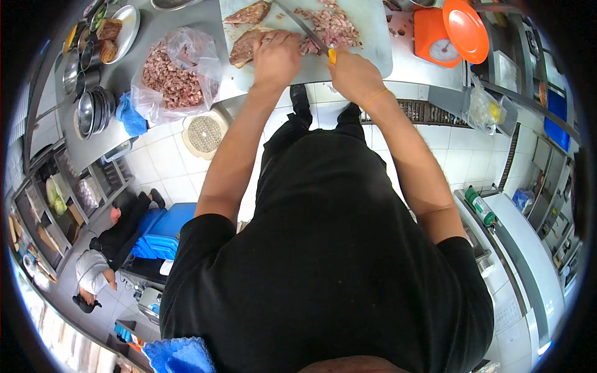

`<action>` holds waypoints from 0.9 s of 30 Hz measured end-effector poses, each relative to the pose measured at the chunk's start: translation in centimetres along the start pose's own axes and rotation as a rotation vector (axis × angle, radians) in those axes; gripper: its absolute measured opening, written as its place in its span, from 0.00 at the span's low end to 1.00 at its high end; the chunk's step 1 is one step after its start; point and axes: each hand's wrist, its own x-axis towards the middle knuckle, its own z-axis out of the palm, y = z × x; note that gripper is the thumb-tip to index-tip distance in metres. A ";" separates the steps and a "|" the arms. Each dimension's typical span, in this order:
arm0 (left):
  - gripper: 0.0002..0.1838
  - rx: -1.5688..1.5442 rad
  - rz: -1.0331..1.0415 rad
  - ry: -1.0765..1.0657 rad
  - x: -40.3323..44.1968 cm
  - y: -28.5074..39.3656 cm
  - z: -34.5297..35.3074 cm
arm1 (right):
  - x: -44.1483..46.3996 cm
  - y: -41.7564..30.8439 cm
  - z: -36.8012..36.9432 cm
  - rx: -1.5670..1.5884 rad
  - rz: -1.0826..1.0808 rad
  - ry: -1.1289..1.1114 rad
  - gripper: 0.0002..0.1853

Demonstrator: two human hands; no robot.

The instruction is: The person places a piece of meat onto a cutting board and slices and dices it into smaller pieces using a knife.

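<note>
On the white cutting board [377, 57] my left hand [277, 57] presses on a piece of cooked-looking meat [240, 52], its fingers curled over the right end. My right hand [356, 76] grips a knife [305, 28] by its yellow handle, the blade slanting up and left across the board. Chopped meat [339, 28] lies just beyond and right of the blade. Another browned chunk of meat [247, 12] rests above the held one. Left of the board, a clear plastic bag [208, 78] holds a heap of diced meat [165, 81].
An orange scale [428, 46] with an orange pan [465, 31] stands right of the board. Leftward are a white plate [129, 28] with meat chunks, stacked metal bowls [93, 112] and a blue cloth [130, 115]. A stool [204, 133] is below; another person [96, 267] is far left.
</note>
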 end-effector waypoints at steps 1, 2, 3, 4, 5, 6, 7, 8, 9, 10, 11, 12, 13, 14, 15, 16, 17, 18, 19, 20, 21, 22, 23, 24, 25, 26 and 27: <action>0.13 -0.008 0.013 -0.014 -0.1 -0.1 -0.1 | -0.7 -0.5 -0.7 -0.004 0.031 -0.021 0.17; 0.13 -0.014 0.024 -0.027 -0.2 -0.2 -0.2 | -1.4 -0.8 -1.0 -0.008 0.060 -0.043 0.16; 0.14 -0.018 0.032 -0.041 -0.2 -0.3 -0.5 | -2.0 -0.9 -0.7 -0.015 0.073 -0.034 0.17; 0.14 -0.024 0.025 -0.049 -0.3 -0.2 -0.7 | -2.4 -0.9 -0.3 -0.022 0.084 -0.023 0.18; 0.14 -0.030 0.021 -0.057 -0.2 -0.1 -0.9 | -2.7 -0.9 0.1 -0.028 0.096 -0.010 0.18; 0.14 -0.039 0.017 -0.066 -0.1 0.2 -1.2 | -3.0 -1.0 0.3 -0.028 0.099 -0.014 0.18; 0.13 -0.037 0.022 -0.067 0.1 0.4 -1.5 | -3.3 -1.1 0.5 -0.028 0.104 -0.016 0.18; 0.12 -0.036 0.025 -0.070 0.3 0.7 -1.8 | -3.4 -1.1 0.7 -0.028 0.110 -0.021 0.18; 0.11 -0.035 0.028 -0.072 0.4 0.8 -1.9 | -3.5 -1.1 1.0 -0.028 0.119 -0.030 0.17; 0.10 -0.043 0.038 -0.065 0.4 0.8 -1.7 | -3.4 -1.1 1.3 -0.029 0.126 -0.038 0.17; 0.10 -0.051 0.048 -0.059 0.5 0.7 -1.4 | -3.4 -1.2 1.7 -0.029 0.132 -0.047 0.16; 0.09 -0.058 0.057 -0.053 0.5 0.5 -1.0 | -3.1 -1.1 2.3 -0.016 0.141 -0.041 0.16; 0.08 -0.048 0.068 -0.027 0.6 0.3 -0.6 | -2.6 -0.9 3.1 -0.003 0.152 -0.035 0.16; 0.08 -0.039 0.078 -0.003 0.5 0.3 -0.2 | -2.1 -0.7 3.7 0.011 0.164 -0.031 0.16; 0.07 -0.029 0.089 0.021 0.3 0.3 0.1 | -1.4 -0.7 4.1 0.020 0.147 -0.021 0.16; 0.07 -0.024 0.084 0.002 0.3 0.2 0.1 | -0.5 -0.7 4.4 0.030 0.131 -0.006 0.17; 0.08 -0.018 0.084 -0.015 0.4 0.0 0.1 | 0.3 -0.6 4.5 0.040 0.116 0.014 0.17; 0.08 -0.015 0.087 -0.033 0.4 -0.1 0.1 | 0.8 -0.4 4.5 0.062 0.099 0.011 0.17; 0.10 -0.035 0.081 -0.051 0.2 -0.2 0.2 | 1.2 -0.1 4.4 0.081 0.080 0.008 0.18; 0.11 -0.050 0.074 -0.063 0.3 -0.4 0.2 | 1.7 0.2 4.1 0.099 0.055 0.010 0.18; 0.13 -0.064 0.068 -0.078 0.5 -0.6 -0.4 | 1.9 0.3 4.1 0.102 0.069 0.012 0.19; 0.16 -0.019 0.072 -0.062 0.6 -1.0 -1.1 | 1.9 0.3 4.2 0.108 0.083 0.011 0.19; 0.19 0.025 0.074 -0.047 0.5 -1.5 -1.9 | 1.9 0.5 4.3 0.114 0.098 0.008 0.19; 0.22 0.068 0.074 -0.034 0.5 -2.0 -2.8 | 2.0 0.6 4.2 0.117 0.109 0.000 0.20; 0.25 0.101 0.076 -0.095 0.4 -2.8 -3.4 | 2.0 0.6 4.2 0.119 0.118 -0.011 0.21; 0.27 0.134 0.075 -0.155 0.3 -3.9 -4.0 | 2.0 0.7 4.2 0.122 0.125 -0.024 0.21; 0.30 0.168 0.070 -0.214 0.2 -4.9 -4.5 | 1.9 0.8 4.4 0.126 0.106 -0.012 0.22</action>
